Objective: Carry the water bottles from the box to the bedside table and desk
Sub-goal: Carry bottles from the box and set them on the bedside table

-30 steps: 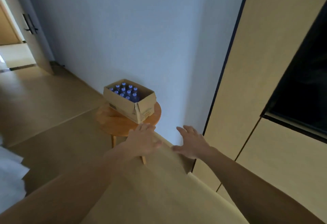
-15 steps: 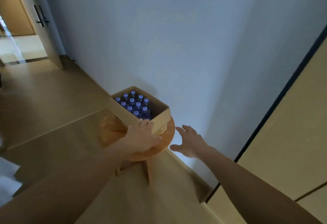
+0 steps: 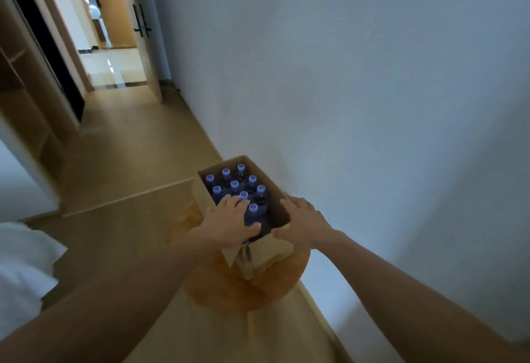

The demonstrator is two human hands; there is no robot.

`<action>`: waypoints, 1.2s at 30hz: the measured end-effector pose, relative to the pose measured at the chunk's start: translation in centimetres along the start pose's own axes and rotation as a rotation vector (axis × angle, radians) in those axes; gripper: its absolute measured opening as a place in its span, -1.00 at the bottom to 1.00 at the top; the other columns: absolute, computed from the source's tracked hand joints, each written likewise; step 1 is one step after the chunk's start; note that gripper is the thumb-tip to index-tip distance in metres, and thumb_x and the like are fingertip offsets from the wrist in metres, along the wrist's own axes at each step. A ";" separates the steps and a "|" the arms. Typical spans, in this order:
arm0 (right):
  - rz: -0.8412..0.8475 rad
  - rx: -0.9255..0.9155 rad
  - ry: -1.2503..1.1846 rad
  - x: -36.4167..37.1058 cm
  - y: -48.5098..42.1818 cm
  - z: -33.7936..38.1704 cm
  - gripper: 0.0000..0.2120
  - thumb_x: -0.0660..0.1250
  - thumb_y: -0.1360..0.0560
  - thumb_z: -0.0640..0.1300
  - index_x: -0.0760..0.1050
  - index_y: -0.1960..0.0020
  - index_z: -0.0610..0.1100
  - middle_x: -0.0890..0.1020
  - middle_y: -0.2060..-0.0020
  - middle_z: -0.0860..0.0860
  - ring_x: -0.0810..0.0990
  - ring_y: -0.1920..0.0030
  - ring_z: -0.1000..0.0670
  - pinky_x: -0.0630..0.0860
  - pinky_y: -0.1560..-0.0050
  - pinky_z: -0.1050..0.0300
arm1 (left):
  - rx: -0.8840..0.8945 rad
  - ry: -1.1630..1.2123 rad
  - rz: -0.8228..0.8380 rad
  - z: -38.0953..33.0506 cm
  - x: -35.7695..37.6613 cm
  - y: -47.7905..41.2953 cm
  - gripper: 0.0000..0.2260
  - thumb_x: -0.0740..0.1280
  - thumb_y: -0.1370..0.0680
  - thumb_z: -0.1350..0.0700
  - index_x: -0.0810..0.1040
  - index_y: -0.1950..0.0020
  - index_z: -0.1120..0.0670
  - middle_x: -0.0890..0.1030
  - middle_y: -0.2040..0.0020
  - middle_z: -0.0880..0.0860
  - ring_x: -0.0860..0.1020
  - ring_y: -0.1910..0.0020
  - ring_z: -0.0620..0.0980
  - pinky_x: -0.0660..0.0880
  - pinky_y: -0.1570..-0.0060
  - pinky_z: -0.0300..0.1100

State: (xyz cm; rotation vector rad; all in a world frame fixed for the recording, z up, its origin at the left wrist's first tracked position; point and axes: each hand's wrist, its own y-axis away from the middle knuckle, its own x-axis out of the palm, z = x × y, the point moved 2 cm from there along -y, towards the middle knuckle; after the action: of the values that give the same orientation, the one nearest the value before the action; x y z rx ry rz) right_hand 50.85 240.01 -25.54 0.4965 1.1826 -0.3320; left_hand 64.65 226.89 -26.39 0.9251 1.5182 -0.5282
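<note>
**As it stands on a round wooden stool (image 3: pixel 229 291): cardboard box (image 3: pixel 268 251), open-topped**

Though part covered by a hand, the contents read as water bottles (image 3: pixel 234 184), upright, nine blue caps showing. Box sits beside the white wall (image 3: pixel 372 104).
Left hand (image 3: pixel 232 223): fingers straight, spread over the near-left bottles, gripping nothing.
Right hand (image 3: pixel 304 223): fingers straight, laid along the box's right rim.

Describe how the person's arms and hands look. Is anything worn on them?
Both arms are bare as far as the picture shows: no sleeve covers the left forearm or the right forearm. The left hand and the right hand have no gloves. No watch, bracelet or ring is visible.
</note>
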 end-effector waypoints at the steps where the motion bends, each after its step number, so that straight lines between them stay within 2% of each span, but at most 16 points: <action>1: 0.015 -0.022 0.014 -0.1 -1.4 -0.2 -0.20 0.30 -0.48 0.25 0.05 -0.59 0.02 0.10 -0.58 -0.03 0.09 -0.55 -0.13 0.17 -0.50 -0.15 | -0.025 0.019 0.011 0.1 -0.2 -0.9 -0.34 0.13 -0.60 -0.28 0.13 -0.61 0.03 0.11 -0.63 0.06 0.05 -0.61 0.09 0.12 -0.53 0.15; 5: 0.088 -0.080 0.025 0.8 -6.4 -0.2 -0.20 0.29 -0.47 0.27 0.08 -0.57 0.01 0.14 -0.56 -0.04 0.10 -0.55 -0.14 0.18 -0.49 -0.20 | -0.110 0.050 0.071 1.5 -0.1 -3.7 -0.31 0.11 -0.61 -0.29 0.03 -0.64 0.01 0.01 -0.65 0.02 -0.06 -0.63 0.06 0.00 -0.57 0.12; 12: 0.184 -0.101 0.011 3.4 -15.0 1.0 -0.23 0.30 -0.50 0.22 0.07 -0.58 -0.02 0.15 -0.56 -0.04 0.12 -0.55 -0.13 0.18 -0.50 -0.17 | -0.166 0.126 0.087 7.1 1.5 -9.8 -0.29 0.13 -0.58 -0.33 0.08 -0.63 -0.01 0.04 -0.65 0.02 0.00 -0.62 0.08 0.05 -0.55 0.15; 17: 0.248 -0.044 -0.097 6.1 -20.6 0.7 -0.28 0.33 -0.50 0.16 0.16 -0.55 -0.05 0.27 -0.51 -0.08 0.25 -0.49 -0.16 0.28 -0.45 -0.13 | -0.187 0.187 0.129 10.7 2.9 -14.2 -0.30 0.14 -0.61 -0.29 0.05 -0.64 0.03 0.00 -0.65 0.02 -0.04 -0.62 0.10 0.02 -0.55 0.17; 21: 0.315 -0.023 -0.134 9.1 -24.1 -0.3 -0.35 0.36 -0.45 0.16 0.28 -0.47 0.01 0.38 -0.42 -0.06 0.34 -0.42 -0.16 0.34 -0.40 -0.14 | -0.222 0.203 0.157 12.7 4.9 -16.9 -0.30 0.16 -0.59 -0.29 0.07 -0.63 0.02 0.02 -0.65 0.03 0.00 -0.62 0.10 0.05 -0.54 0.18; 26: 0.434 -0.118 -0.096 13.1 -28.1 -1.8 -0.40 0.38 -0.52 0.02 0.27 -0.49 -0.08 0.39 -0.41 -0.09 0.33 -0.42 -0.17 0.30 -0.42 -0.05 | -0.266 0.177 0.179 13.5 6.7 -19.6 -0.32 0.15 -0.60 -0.28 0.09 -0.62 0.01 0.05 -0.64 0.02 0.00 -0.62 0.06 0.06 -0.54 0.18; 30: 0.470 0.005 -0.314 16.9 -29.7 -4.0 -0.42 0.57 -0.36 -0.04 0.43 -0.30 -0.05 0.56 -0.22 -0.01 0.52 -0.27 -0.08 0.47 -0.21 0.07 | -0.332 0.161 0.165 13.6 7.5 -20.8 -0.33 0.17 -0.60 -0.26 0.12 -0.62 0.01 0.10 -0.63 0.02 0.04 -0.61 0.06 0.07 -0.54 0.12; 32: 0.462 0.047 -0.461 18.5 -30.2 -5.1 -0.42 0.65 -0.26 -0.10 0.45 -0.18 0.00 0.60 -0.12 0.02 0.57 -0.19 -0.04 0.49 -0.14 0.10 | -0.361 0.170 0.198 13.6 8.1 -21.2 -0.33 0.16 -0.60 -0.27 0.10 -0.62 0.02 0.08 -0.63 0.03 0.01 -0.62 0.06 0.05 -0.55 0.13; 36: 0.450 0.014 -0.627 19.4 -30.6 -6.0 -0.49 0.63 -0.29 -0.15 0.49 -0.16 -0.03 0.61 -0.09 0.03 0.57 -0.14 0.02 0.47 -0.12 0.15 | -0.426 0.178 0.208 13.5 8.5 -21.7 -0.32 0.17 -0.60 -0.26 0.10 -0.63 0.02 0.06 -0.64 0.02 -0.03 -0.62 0.05 0.02 -0.56 0.13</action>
State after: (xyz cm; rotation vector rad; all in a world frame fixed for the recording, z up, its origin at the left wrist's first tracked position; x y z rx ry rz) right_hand 37.70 217.46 -51.38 0.5981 0.4420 -0.0901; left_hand 55.87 205.97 -40.91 0.7956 1.5881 0.0328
